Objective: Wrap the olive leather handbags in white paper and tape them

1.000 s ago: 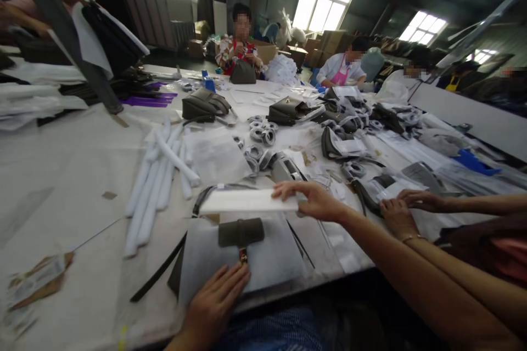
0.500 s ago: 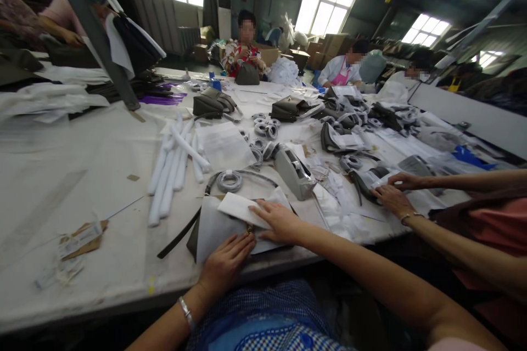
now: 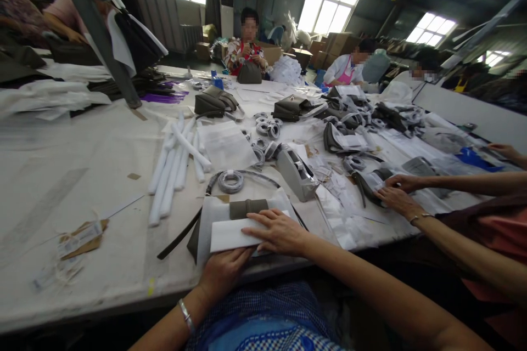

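A dark olive handbag (image 3: 192,244) lies at the table's near edge, mostly covered by white wrapping sheet (image 3: 205,230). Its olive strap or flap piece (image 3: 248,208) shows above a folded white foam strip (image 3: 230,235). My right hand (image 3: 282,233) rests flat on that strip's right end, fingers spread. Along the strip's lower edge lies my left hand (image 3: 226,270), its fingers stretched out and their tips hidden under the strip. Just behind the bag are its dark handle (image 3: 267,176) and a wrapped coiled strap (image 3: 230,181).
White foam rolls (image 3: 167,175) lie left of centre, and a grey tape dispenser (image 3: 297,173) stands behind the bag. A co-worker's hands (image 3: 395,197) handle another bag at the right. Cardboard tags (image 3: 84,238) lie at left. A metal post (image 3: 105,33) rises from the table.
The white foam strip has moved down and left and now lies level across the bag, covering the metal clasp. The olive piece above it has come into view. My left fingertips slipped beneath the strip.
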### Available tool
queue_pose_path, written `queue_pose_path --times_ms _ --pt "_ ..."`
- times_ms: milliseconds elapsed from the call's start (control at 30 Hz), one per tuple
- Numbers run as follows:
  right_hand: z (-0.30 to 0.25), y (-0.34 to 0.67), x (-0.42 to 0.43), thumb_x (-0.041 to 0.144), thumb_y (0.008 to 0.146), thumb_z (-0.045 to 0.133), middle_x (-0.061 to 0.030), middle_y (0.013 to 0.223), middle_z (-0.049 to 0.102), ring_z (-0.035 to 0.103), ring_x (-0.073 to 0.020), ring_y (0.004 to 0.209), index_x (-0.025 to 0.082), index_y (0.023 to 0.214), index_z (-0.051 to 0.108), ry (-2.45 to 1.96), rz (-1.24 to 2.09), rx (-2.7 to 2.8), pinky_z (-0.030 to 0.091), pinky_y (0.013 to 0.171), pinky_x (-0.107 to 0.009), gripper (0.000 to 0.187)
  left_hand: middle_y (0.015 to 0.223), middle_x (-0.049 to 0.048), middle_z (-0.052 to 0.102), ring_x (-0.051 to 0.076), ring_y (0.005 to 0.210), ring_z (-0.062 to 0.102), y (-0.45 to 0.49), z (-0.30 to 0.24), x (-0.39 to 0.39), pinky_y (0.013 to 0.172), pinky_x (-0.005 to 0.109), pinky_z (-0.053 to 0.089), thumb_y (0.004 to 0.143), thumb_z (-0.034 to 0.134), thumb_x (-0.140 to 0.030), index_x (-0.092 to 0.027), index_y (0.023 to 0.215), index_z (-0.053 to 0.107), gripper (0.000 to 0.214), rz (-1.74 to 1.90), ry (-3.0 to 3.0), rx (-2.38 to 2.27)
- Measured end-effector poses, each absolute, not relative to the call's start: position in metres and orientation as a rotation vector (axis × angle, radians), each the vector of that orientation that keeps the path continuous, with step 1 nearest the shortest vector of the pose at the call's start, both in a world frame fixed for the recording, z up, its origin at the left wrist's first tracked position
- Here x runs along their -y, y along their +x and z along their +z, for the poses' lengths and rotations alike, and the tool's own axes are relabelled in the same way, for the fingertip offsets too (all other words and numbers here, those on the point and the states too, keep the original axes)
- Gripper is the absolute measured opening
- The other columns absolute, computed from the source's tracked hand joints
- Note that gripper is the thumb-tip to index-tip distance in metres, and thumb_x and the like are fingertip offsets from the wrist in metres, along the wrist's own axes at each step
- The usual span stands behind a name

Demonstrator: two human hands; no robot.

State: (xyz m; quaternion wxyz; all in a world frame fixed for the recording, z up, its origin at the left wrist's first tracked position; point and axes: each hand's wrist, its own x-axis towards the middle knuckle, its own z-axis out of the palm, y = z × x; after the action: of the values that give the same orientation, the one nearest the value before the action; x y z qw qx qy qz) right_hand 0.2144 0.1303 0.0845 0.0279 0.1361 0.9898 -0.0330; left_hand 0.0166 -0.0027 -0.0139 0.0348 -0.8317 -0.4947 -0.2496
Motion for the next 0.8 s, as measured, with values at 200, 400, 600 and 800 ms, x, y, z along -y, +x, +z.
queue_pose_path --times_ms 200,400,600,800 --pt "0.087 0.209 -0.131 0.048 0.102 0.040 -0.0061 0.157 0.035 0.039 -0.0292 0.130 0.037 0.146 0.044 0.323 -0.145 -3.103 0.033 0.107 -0.046 0.046 0.117 0.0053 0.073 0.019 0.089 0.074 0.016 -0.023 0.007 0.069 0.025 0.061 0.092 0.041 -0.006 -0.024 0.139 0.054 0.051 -0.734 -2.539 1.573" --pt "0.060 0.216 -0.127 0.045 0.102 0.040 -0.0070 0.160 0.030 0.028 -0.0286 0.143 0.033 0.150 0.038 0.396 -0.217 -3.123 0.021 0.118 -0.050 0.049 0.119 0.0036 0.072 0.019 0.092 0.074 0.016 -0.022 0.007 0.074 0.026 0.061 0.089 0.042 -0.004 -0.025 0.136 0.057 0.053 -0.659 -2.556 1.581" --pt "0.054 0.218 -0.117 0.042 0.101 0.045 -0.0058 0.162 0.026 0.026 -0.0284 0.145 0.033 0.152 0.034 0.531 -0.270 -3.100 0.023 0.117 -0.050 0.053 0.117 0.0047 0.073 0.020 0.090 0.074 0.016 -0.018 0.005 0.076 0.030 0.062 0.090 0.041 -0.005 -0.021 0.130 0.062 0.048 -0.685 -2.551 1.539" --pt "0.049 0.219 -0.114 0.043 0.101 0.044 -0.0033 0.162 0.026 0.030 -0.0282 0.142 0.033 0.151 0.036 0.612 -0.325 -3.104 0.026 0.116 -0.048 0.051 0.114 0.0065 0.074 0.020 0.088 0.074 0.017 -0.015 0.003 0.076 0.029 0.061 0.094 0.041 -0.008 -0.020 0.128 0.063 0.042 -0.743 -2.530 1.518"
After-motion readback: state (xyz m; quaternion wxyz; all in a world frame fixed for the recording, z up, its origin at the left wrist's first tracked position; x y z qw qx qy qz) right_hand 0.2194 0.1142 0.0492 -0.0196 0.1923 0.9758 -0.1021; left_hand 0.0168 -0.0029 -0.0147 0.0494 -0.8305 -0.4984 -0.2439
